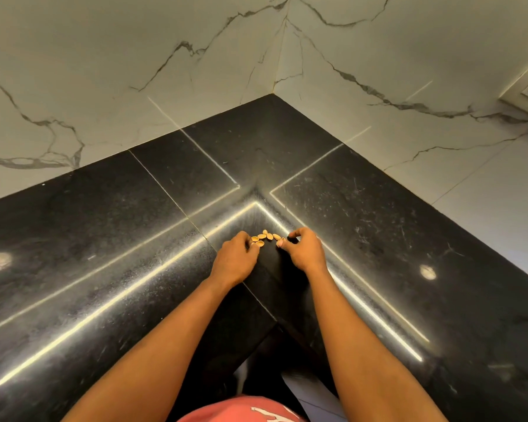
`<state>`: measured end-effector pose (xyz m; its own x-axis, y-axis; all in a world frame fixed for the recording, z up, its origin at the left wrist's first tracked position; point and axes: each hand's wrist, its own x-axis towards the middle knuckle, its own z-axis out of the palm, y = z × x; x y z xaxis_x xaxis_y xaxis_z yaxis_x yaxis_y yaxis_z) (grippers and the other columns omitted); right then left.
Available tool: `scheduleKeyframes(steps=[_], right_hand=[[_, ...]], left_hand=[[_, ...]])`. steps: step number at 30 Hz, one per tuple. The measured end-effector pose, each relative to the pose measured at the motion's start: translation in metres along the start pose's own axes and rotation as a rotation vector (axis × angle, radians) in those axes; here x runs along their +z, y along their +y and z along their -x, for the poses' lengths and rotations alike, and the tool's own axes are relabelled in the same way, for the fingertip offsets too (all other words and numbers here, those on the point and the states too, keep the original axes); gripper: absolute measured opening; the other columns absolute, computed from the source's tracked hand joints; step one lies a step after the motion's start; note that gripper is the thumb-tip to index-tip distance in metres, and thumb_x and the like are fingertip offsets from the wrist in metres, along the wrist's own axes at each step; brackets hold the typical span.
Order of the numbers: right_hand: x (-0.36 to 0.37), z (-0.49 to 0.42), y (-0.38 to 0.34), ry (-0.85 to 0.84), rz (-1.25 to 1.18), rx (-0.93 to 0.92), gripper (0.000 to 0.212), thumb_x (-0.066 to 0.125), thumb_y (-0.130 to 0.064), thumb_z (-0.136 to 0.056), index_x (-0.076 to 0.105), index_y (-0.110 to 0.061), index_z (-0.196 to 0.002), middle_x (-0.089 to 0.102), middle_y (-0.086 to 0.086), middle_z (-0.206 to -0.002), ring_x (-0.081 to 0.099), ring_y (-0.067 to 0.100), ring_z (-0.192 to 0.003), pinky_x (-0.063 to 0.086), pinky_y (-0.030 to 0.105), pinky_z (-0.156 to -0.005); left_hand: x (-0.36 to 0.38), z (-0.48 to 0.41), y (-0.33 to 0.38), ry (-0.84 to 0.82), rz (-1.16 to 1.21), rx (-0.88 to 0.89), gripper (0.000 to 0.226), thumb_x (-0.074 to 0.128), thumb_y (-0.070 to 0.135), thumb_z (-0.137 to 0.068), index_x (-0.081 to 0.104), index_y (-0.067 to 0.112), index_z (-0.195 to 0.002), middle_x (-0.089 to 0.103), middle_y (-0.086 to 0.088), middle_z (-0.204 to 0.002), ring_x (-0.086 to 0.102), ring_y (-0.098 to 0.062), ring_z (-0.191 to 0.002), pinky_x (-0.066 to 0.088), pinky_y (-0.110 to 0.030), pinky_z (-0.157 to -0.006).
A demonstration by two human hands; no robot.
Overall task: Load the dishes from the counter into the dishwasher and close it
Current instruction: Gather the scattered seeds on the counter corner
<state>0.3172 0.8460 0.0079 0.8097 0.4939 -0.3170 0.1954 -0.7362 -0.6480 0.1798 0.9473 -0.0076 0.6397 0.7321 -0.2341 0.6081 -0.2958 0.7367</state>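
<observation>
Six pistachio shells (265,236) lie clustered on the black granite counter (104,239) near its inner corner. The left hand (235,257) and right hand (305,248) flank them, curled fingertips touching the cluster. Whether either pinches a shell, I cannot tell.

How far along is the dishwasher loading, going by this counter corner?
Done: cannot be judged; no dishes and no dishwasher show in this view. In hand: the left hand and right hand reach with curled fingers to a few small tan shells on the black counter, seemingly gathering them; whether either pinches one is unclear. Left: possibly loading, and closing the dishwasher, neither confirmable here.
</observation>
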Motion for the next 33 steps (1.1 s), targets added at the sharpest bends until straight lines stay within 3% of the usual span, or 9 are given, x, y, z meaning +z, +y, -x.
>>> scheduleKeyframes(steps=[4,9,12,16,23,26,28,30,33], right_hand=[[-0.001,-0.003,-0.006,-0.064,0.040,0.008,0.020,0.075,-0.033,-0.083,0.060,-0.020,-0.085,0.055,-0.006,-0.082,0.053,0.016,-0.081,0.045,0.033,-0.071],[-0.003,-0.005,-0.007,-0.136,-0.003,0.054,0.026,0.077,-0.026,-0.077,0.059,-0.015,-0.062,0.061,0.002,-0.061,0.052,0.015,-0.053,0.042,0.029,-0.053],[-0.002,-0.003,-0.008,-0.148,0.027,0.060,0.024,0.073,-0.020,-0.075,0.056,-0.013,-0.059,0.055,0.006,-0.056,0.048,0.018,-0.049,0.039,0.029,-0.051],[0.000,-0.001,-0.009,-0.131,0.017,0.064,0.014,0.067,-0.016,-0.073,0.056,-0.012,-0.065,0.050,0.007,-0.057,0.044,0.021,-0.050,0.037,0.031,-0.050],[-0.009,0.000,0.003,-0.077,-0.290,0.148,0.015,0.066,-0.021,-0.087,0.056,-0.010,-0.083,0.057,0.009,-0.070,0.043,0.013,-0.047,0.032,0.022,-0.040],[-0.010,0.000,0.005,-0.137,-0.209,0.091,0.023,0.075,-0.017,-0.081,0.059,-0.013,-0.097,0.064,0.007,-0.083,0.048,0.007,-0.049,0.034,0.020,-0.042],[-0.009,0.000,0.006,-0.158,-0.124,0.059,0.027,0.078,-0.022,-0.079,0.059,-0.018,-0.098,0.065,0.005,-0.092,0.056,0.011,-0.062,0.038,0.021,-0.049],[-0.009,0.002,0.008,-0.125,-0.029,0.040,0.027,0.078,-0.027,-0.079,0.059,-0.019,-0.098,0.061,0.001,-0.094,0.058,0.015,-0.077,0.040,0.024,-0.054],[-0.007,0.006,0.011,-0.061,0.054,0.045,0.023,0.078,-0.026,-0.080,0.060,-0.014,-0.086,0.062,0.002,-0.090,0.057,0.016,-0.076,0.038,0.026,-0.055]], left_hand=[[-0.015,0.005,0.001,-0.088,0.569,-0.215,0.023,0.046,0.018,-0.086,0.040,0.016,-0.064,0.038,-0.003,-0.062,0.036,-0.015,-0.050,0.034,-0.032,-0.049],[-0.019,0.014,0.000,-0.272,1.021,-0.390,0.020,0.036,0.012,-0.080,0.036,0.018,-0.061,0.035,-0.001,-0.056,0.028,-0.012,-0.043,0.030,-0.022,-0.041],[-0.021,0.018,0.004,-0.317,1.144,-0.397,0.018,0.035,0.016,-0.078,0.038,0.015,-0.061,0.037,-0.002,-0.056,0.030,-0.013,-0.044,0.029,-0.022,-0.041],[-0.018,0.018,0.004,-0.317,1.230,-0.455,0.036,0.042,0.025,-0.087,0.033,0.020,-0.052,0.034,-0.001,-0.053,0.029,-0.012,-0.043,0.029,-0.022,-0.040],[-0.015,0.017,0.003,-0.331,1.340,-0.517,0.028,0.050,0.019,-0.091,0.044,0.017,-0.064,0.036,0.002,-0.053,0.029,-0.007,-0.037,0.024,-0.018,-0.035],[-0.013,0.015,0.006,-0.283,1.218,-0.496,0.026,0.050,0.023,-0.098,0.051,0.015,-0.073,0.030,0.005,-0.052,0.022,-0.005,-0.036,0.017,-0.017,-0.033],[-0.011,0.011,0.010,-0.175,0.910,-0.387,0.027,0.056,0.029,-0.098,0.057,0.015,-0.075,0.031,0.006,-0.051,0.023,-0.006,-0.038,0.019,-0.019,-0.036],[-0.008,0.007,0.009,-0.043,0.562,-0.213,0.024,0.064,0.034,-0.094,0.065,0.017,-0.076,0.046,0.006,-0.056,0.040,-0.009,-0.048,0.033,-0.024,-0.046],[-0.005,0.003,0.000,0.038,0.165,-0.038,0.012,0.068,0.041,-0.089,0.069,0.029,-0.092,0.069,0.007,-0.088,0.064,-0.013,-0.082,0.054,-0.034,-0.073]])
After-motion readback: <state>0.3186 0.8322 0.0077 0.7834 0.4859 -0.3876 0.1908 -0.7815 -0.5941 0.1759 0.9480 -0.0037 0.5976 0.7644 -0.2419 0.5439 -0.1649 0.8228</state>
